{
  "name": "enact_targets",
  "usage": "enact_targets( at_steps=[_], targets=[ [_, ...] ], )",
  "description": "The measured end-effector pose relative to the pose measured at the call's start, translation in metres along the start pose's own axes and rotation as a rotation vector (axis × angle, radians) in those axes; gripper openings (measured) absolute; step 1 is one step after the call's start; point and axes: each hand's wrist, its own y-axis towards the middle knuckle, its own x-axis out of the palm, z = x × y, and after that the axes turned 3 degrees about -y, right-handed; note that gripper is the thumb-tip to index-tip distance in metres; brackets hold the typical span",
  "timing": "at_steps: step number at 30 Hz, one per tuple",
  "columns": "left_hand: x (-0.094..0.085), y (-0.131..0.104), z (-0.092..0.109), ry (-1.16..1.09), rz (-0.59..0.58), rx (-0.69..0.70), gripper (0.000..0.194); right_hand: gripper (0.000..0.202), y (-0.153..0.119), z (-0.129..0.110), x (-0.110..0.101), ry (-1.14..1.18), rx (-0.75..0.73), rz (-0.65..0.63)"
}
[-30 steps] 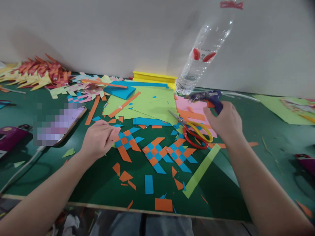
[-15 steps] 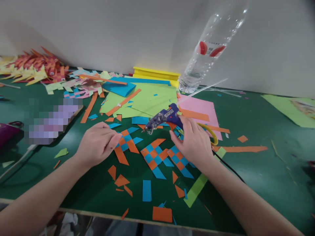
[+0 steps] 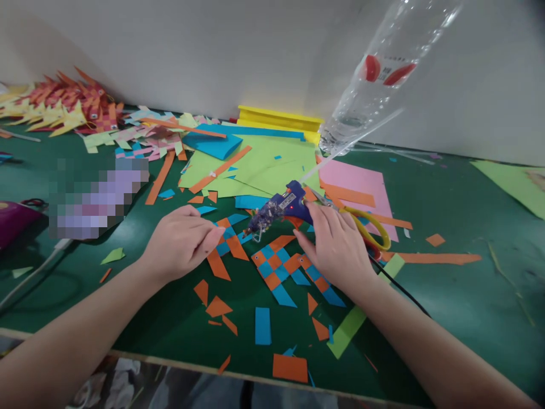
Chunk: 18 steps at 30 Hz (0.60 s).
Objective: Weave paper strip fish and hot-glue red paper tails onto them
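Note:
My right hand (image 3: 340, 238) is wrapped around the handle of a blue hot glue gun (image 3: 293, 201), its nozzle pointing left and down. A long clear glue stick (image 3: 357, 139) juts from its back. My left hand (image 3: 183, 241) is closed, thumb against bent fingers, over the left side of an orange-and-blue woven paper fish (image 3: 232, 241); whatever it pinches is hidden. The nozzle is close to this fish. Between my hands lies another woven fish (image 3: 272, 267), and a third fish (image 3: 319, 278) is partly under my right hand. Yellow-handled scissors (image 3: 383, 241) lie behind that hand.
Orange scraps (image 3: 219, 307), a blue rectangle (image 3: 263, 326) and an orange rectangle (image 3: 289, 368) lie near the front edge. Green sheets (image 3: 272, 165), a pink sheet (image 3: 374, 182) and a tall plastic bottle (image 3: 366, 96) stand farther back. Red-and-yellow paper fish (image 3: 72, 111) are piled at far left.
The glue gun's nozzle has moved left and lower, nearer the left fish. My left hand has shifted slightly right over that fish. The whole view has also shifted a little.

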Motion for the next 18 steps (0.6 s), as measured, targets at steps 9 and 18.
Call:
enact_targets(
  at_steps=[9, 18],
  targets=[
    [-0.0007, 0.0018, -0.005, 0.08, 0.026, 0.011, 0.044, 0.041, 0.0012, -0.0015, 0.0008, -0.005, -0.017, -0.029],
    [-0.0037, 0.0014, -0.004, 0.157, 0.033, 0.028, 0.045, 0.04, 0.0023, -0.0011, -0.0012, -0.055, -0.072, -0.006]
  ],
)
